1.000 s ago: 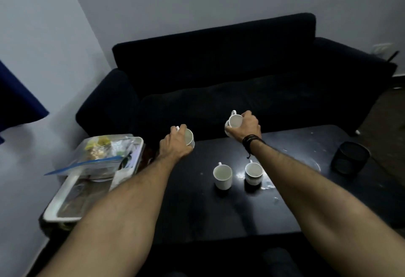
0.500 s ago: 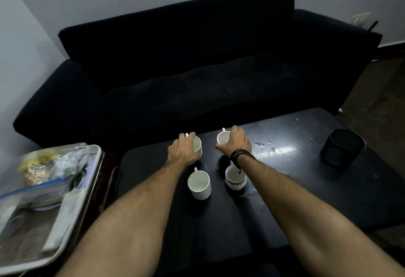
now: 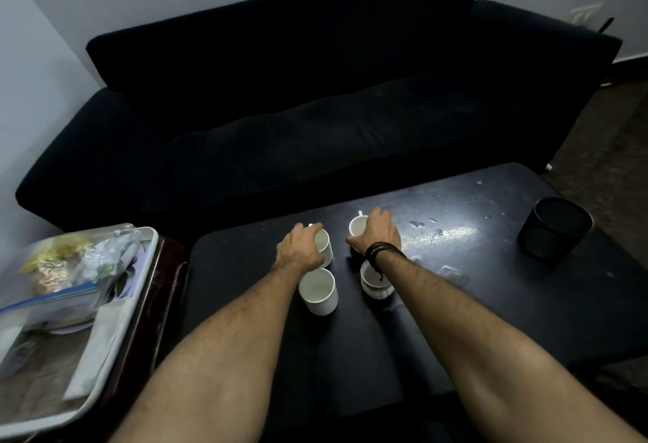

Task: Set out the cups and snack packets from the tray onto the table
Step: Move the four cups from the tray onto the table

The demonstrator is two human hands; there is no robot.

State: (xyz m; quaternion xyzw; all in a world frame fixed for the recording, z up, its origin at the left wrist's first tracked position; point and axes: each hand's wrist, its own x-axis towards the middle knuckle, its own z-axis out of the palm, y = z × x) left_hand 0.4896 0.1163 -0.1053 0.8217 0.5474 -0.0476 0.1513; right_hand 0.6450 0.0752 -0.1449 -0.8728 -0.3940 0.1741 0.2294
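White ceramic everywhere — two cups, a plain cup [image 3: 318,291] and a ribbed cup [image 3: 376,283], already sit nearest me on the black counter [image 3: 491,302]. Just behind them, the left hand [image 3: 298,249] wraps its fingers around a third cup [image 3: 324,244] and the right hand [image 3: 377,235] curls over a fourth cup [image 3: 357,225], probably setting them down to finish a square. Snack packets [image 3: 66,267] wait on the tray [image 3: 115,348] off to the left — blurry, so I can't tell how many. The right hand's fingertips are hidden.
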